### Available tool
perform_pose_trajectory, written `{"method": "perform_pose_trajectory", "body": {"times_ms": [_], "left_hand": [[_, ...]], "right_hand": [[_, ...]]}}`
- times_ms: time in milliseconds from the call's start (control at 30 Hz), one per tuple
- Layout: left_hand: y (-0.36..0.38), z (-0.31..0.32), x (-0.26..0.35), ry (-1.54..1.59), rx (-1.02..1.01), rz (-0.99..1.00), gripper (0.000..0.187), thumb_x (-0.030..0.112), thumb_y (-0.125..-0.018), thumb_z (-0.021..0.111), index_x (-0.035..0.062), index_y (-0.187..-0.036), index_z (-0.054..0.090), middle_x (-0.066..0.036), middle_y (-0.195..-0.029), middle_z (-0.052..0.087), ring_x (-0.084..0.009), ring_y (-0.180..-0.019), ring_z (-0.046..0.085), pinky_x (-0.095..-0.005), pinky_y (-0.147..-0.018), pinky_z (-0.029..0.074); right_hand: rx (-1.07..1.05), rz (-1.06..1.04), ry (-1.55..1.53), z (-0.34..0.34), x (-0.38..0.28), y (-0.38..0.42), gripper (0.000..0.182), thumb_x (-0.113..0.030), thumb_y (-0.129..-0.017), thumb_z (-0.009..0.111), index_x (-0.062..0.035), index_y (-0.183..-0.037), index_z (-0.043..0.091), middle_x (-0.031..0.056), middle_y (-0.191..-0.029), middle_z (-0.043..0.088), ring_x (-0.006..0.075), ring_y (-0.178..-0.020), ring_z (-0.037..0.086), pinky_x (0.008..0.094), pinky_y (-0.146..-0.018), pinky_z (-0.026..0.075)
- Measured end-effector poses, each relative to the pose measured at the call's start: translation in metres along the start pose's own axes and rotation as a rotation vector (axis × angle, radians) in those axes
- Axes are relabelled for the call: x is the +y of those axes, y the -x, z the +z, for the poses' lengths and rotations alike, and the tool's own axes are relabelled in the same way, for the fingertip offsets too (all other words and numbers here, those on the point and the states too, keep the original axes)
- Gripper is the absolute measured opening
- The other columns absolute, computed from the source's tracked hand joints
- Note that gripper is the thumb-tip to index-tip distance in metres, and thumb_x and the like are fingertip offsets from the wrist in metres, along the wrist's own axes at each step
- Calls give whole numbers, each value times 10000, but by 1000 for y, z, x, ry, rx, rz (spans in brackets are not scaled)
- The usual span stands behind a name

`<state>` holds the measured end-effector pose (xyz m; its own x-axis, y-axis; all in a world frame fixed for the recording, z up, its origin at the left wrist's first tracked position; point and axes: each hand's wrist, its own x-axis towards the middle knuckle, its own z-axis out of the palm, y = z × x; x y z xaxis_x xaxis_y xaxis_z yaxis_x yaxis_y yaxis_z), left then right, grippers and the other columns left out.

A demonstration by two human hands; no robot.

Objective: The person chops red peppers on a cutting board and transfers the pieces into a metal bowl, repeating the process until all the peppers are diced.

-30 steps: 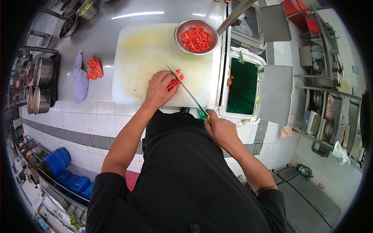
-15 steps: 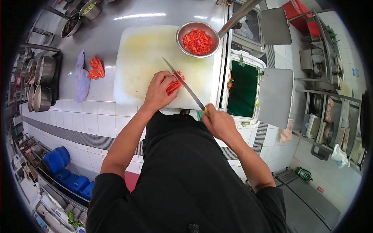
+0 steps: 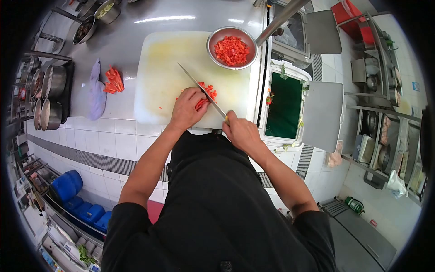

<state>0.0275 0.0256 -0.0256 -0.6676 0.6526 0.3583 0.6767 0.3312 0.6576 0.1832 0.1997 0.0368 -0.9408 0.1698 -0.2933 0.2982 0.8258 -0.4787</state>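
On the white cutting board [image 3: 156, 68], my left hand [image 3: 186, 108] presses down on strips of red pepper [image 3: 202, 103], its fingers curled over them. My right hand [image 3: 243, 131] grips the handle of a kitchen knife [image 3: 205, 92]. The blade slants up and left across the board, right beside my left fingertips. Small diced red pieces [image 3: 209, 89] lie on the far side of the blade. At the board's upper right stands a metal bowl [image 3: 211, 51] holding diced red pepper [image 3: 231, 51].
Left of the board, more red pepper strips [image 3: 113, 80] lie beside a lilac cloth or bag [image 3: 96, 93] on the steel counter [image 3: 122, 50]. To the right is a green-lined bin [image 3: 284, 106]. A metal pole [image 3: 281, 20] rises near the bowl.
The knife and my right hand have moved left and slightly up, the tip now further left. More diced pieces show beyond the blade. My left hand stays nearly in place.
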Motion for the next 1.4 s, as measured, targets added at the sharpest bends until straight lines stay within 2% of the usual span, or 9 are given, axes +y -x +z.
{"method": "perform_pose_trajectory", "body": {"times_ms": [100, 333, 467, 600, 667, 800, 933, 1200, 1400], "left_hand": [[-1, -13, 6, 47, -5, -12, 285, 116, -791, 829, 72, -1036, 691, -108, -1154, 640, -331, -1079, 637, -436, -927, 550], [0, -14, 4, -13, 38, 69, 316, 119, -781, 843, 64, -1049, 686, -123, -1157, 625, -337, -1053, 635, -430, -914, 555], [2, -7, -2, -28, 14, 58, 326, 112, -789, 843, 61, -1067, 680, -134, -1138, 629, -346, -1072, 640, -436, -887, 562], [2, -6, -2, -40, 24, 23, 267, 92, -796, 830, 56, -1017, 685, -131, -1104, 644, -339, -1038, 654, -430, -881, 562], [3, -6, -3, -42, 32, 21, 255, 85, -796, 828, 55, -1004, 685, -128, -1097, 650, -335, -1027, 660, -429, -880, 563], [5, -9, -2, 6, -7, -2, 294, 111, -794, 832, 58, -1037, 675, -126, -1168, 636, -344, -1093, 636, -437, -923, 552], [2, -26, 8, 58, 61, 14, 329, 136, -792, 841, 59, -1060, 666, -137, -1241, 611, -352, -1138, 610, -433, -942, 550], [10, -11, -9, -11, 27, 7, 310, 115, -801, 822, 57, -1061, 665, -140, -1182, 620, -357, -1087, 623, -440, -924, 545], [10, -8, -8, -17, 46, -25, 277, 104, -813, 806, 53, -1050, 670, -138, -1110, 653, -354, -1044, 652, -441, -918, 550]], "right_hand": [[8, -68, -60, -3, -2, -10, 267, -263, -1021, 606, -29, -1109, 511, 263, -733, 686, 483, -714, 683, 600, -666, 517], [-144, 57, -24, -60, -9, 62, 271, -285, -1024, 619, -39, -1080, 520, 251, -712, 688, 478, -682, 688, 603, -656, 525], [-218, 125, 21, -62, -7, 86, 292, -307, -1025, 619, -39, -1081, 520, 244, -698, 685, 473, -677, 693, 595, -650, 535], [-177, 107, 26, -22, -3, 58, 286, -287, -1032, 614, -37, -1125, 513, 239, -721, 694, 470, -703, 697, 583, -651, 533], [-63, 35, 8, -1, -2, 31, 263, -261, -1023, 617, -17, -1049, 523, 247, -703, 688, 468, -688, 702, 583, -657, 548], [9, -60, -46, 0, -8, -8, 254, -249, -1022, 612, -13, -1040, 519, 251, -717, 691, 480, -697, 695, 593, -672, 542], [-40, -15, -46, -19, -14, 5, 268, -267, -1025, 611, -17, -1054, 517, 256, -720, 690, 486, -701, 693, 601, -683, 537], [-206, 110, 16, -56, -13, 83, 305, -308, -1022, 624, -29, -1096, 526, 246, -704, 693, 483, -679, 693, 591, -658, 546], [-52, 0, 44, 2, -5, 24, 268, -263, -1021, 617, -15, -1054, 522, 240, -681, 681, 468, -655, 691, 579, -644, 555]]}}
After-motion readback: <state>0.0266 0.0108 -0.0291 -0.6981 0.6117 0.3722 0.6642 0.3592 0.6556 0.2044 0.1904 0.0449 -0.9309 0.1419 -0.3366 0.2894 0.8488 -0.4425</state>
